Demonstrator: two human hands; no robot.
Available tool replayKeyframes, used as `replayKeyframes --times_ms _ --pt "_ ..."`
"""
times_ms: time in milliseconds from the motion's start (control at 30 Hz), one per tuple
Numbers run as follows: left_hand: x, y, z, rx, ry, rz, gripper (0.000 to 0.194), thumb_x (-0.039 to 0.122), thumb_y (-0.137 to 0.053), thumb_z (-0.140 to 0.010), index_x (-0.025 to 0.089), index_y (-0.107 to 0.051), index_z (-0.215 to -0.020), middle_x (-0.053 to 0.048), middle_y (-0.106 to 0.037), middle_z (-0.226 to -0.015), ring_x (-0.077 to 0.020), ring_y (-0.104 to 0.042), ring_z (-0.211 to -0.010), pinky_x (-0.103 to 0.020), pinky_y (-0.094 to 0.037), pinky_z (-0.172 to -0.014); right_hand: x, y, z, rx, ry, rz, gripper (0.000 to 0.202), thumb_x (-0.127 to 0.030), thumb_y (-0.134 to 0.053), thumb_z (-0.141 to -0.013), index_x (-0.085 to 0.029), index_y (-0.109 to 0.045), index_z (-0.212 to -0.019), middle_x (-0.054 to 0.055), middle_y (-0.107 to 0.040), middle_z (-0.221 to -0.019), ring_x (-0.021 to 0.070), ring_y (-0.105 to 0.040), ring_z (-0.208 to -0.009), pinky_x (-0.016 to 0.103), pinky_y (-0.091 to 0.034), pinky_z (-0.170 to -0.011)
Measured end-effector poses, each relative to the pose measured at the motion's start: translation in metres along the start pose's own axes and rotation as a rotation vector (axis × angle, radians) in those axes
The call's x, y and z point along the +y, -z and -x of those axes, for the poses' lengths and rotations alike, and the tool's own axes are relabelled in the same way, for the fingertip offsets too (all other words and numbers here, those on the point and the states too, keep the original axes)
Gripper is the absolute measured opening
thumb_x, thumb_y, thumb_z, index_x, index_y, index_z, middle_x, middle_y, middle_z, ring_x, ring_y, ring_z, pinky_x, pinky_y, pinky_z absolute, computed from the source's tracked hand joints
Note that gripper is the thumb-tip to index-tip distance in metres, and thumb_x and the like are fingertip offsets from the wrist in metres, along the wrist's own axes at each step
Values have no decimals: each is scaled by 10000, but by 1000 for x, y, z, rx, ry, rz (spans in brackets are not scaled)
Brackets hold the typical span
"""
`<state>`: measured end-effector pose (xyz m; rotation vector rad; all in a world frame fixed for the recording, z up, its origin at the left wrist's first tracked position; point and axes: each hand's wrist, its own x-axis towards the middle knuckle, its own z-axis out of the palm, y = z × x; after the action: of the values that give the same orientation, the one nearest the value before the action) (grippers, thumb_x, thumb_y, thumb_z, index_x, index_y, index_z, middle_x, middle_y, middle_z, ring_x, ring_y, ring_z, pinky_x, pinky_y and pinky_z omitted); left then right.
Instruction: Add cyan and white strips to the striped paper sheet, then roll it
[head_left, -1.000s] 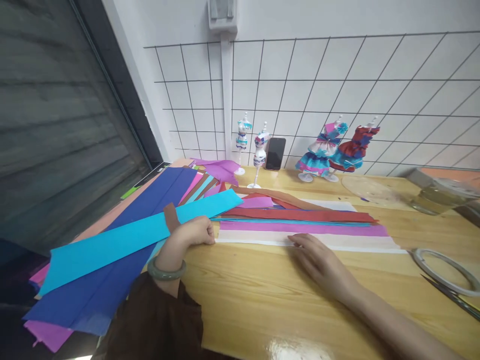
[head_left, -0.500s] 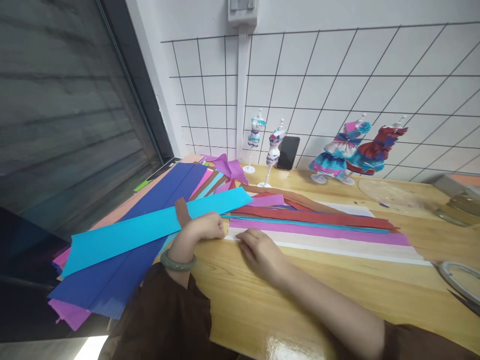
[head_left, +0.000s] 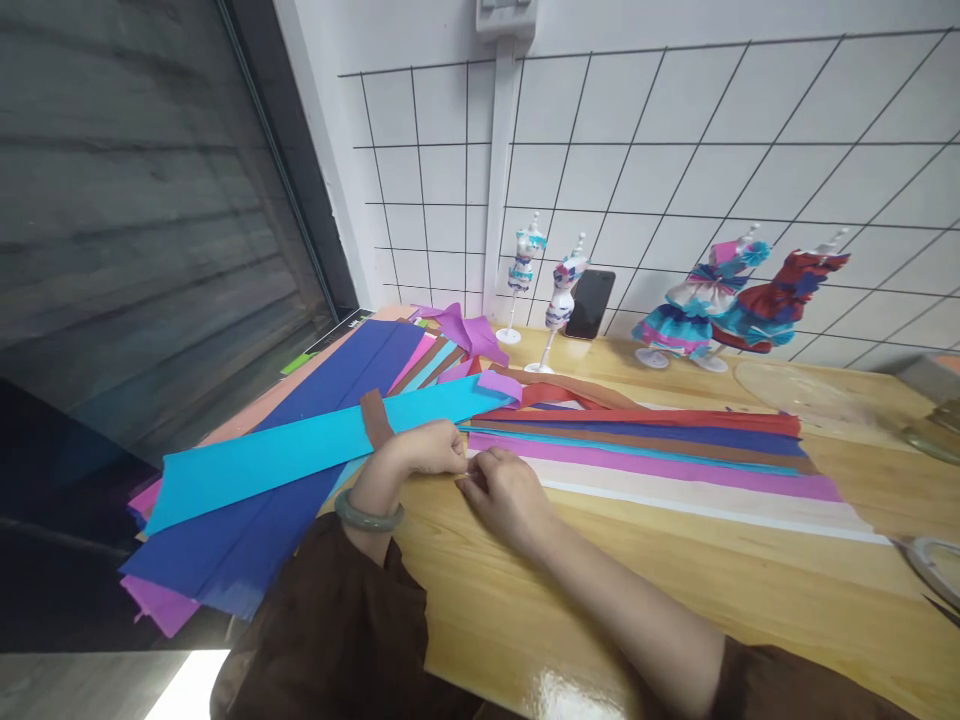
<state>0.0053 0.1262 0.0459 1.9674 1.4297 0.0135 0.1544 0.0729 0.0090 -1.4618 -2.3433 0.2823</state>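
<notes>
Long coloured paper strips [head_left: 675,455], in red, blue, brown, light blue, purple and off-white, fan out to the right across the table. My left hand [head_left: 431,447], a bangle on its wrist, is closed at their left ends. Right beside it, my right hand [head_left: 510,495] is closed too, its curled fingers at the same ends, over the off-white and purple strips. The exact pinch points are hidden by my fingers. Behind my left wrist lies a wide turquoise paper strip [head_left: 262,462] with a brown band [head_left: 376,420] across it.
Dark blue sheets [head_left: 322,385] and other coloured paper pile up at the left. Two small mannequins [head_left: 561,295], a phone [head_left: 590,305] and dressed mannequins [head_left: 697,300] stand along the gridded wall. Scissors [head_left: 937,600] and a tape roll [head_left: 934,565] lie at the right edge.
My right hand has moved in closer to my left. The red strip has shifted back, so blue and brown strips now show in front of it. The view has turned slightly left.
</notes>
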Motion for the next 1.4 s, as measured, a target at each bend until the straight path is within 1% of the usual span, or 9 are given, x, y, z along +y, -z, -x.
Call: replayKeyframes --times_ms 100,267,333,433,567,900,1133,1233,1400 --pt "-1 -2 -2 -15 -52 64 107 261 -513 -547 172 -461 -516 58 -355 -480 -82 -312 -473 -228 -232 -448 -1 0 -2 7 -54 -4 207 -366 -502 -817 -180 -578 -765 66 -617 -766 189 -552 -743 265 -374 -637" --pt "-1 0 -2 -39 -102 150 138 299 -523 -586 164 -553 -586 42 -450 -533 -87 -365 -494 -218 -271 -467 2 5 -1 -9 -104 -67 193 -269 -434 -842 -187 -573 -737 44 -622 -741 147 -544 -659 228 -330 -564" --pt "-2 2 -2 0 -56 172 163 321 -531 -603 162 -566 -598 41 -445 -520 -86 -358 -477 -222 -257 -456 4 8 0 -14 -113 -70 211 -252 -410 -846 -189 -579 -736 43 -628 -748 143 -543 -649 227 -316 -556" --pt "-5 5 -2 84 66 143 227 363 -527 -630 168 -497 -517 51 -349 -445 -80 -283 -419 -242 -193 -425 7 12 4 -40 -136 -67 246 -272 -399 -849 -198 -594 -718 43 -642 -755 151 -553 -660 234 -307 -561" --pt "-6 4 -5 105 118 99 276 385 -580 -599 174 -457 -471 56 -303 -418 -80 -254 -405 -256 -165 -424 14 20 13 -83 -180 -75 256 -271 -412 -831 -204 -611 -684 46 -653 -737 160 -558 -665 239 -306 -568" --pt "-13 -4 -17 50 36 130 255 411 -646 -529 165 -597 -572 38 -465 -517 -101 -385 -496 -235 -275 -477 38 36 34 -81 -331 -131 295 -312 -396 -841 -194 -600 -664 30 -637 -670 145 -532 -610 230 -292 -546" --pt "-12 -5 -18 68 17 150 239 386 -633 -551 168 -542 -519 43 -445 -480 -98 -385 -479 -236 -276 -465 41 36 38 -95 -313 -58 320 -324 -357 -865 -199 -584 -677 42 -648 -698 149 -540 -633 230 -282 -553" --pt "-11 -5 -18 85 33 140 234 389 -643 -539 172 -562 -572 31 -505 -525 -115 -437 -512 -235 -302 -472 44 39 41 -98 -326 -28 321 -319 -357 -862 -195 -580 -667 51 -650 -699 152 -544 -636 233 -279 -551" --pt "-11 -8 -20 128 51 115 324 444 -669 -506 181 -560 -661 11 -581 -630 -140 -504 -571 -239 -328 -487 55 45 50 -84 -374 43 330 -311 -345 -861 -192 -579 -661 61 -655 -704 153 -553 -627 236 -279 -547"
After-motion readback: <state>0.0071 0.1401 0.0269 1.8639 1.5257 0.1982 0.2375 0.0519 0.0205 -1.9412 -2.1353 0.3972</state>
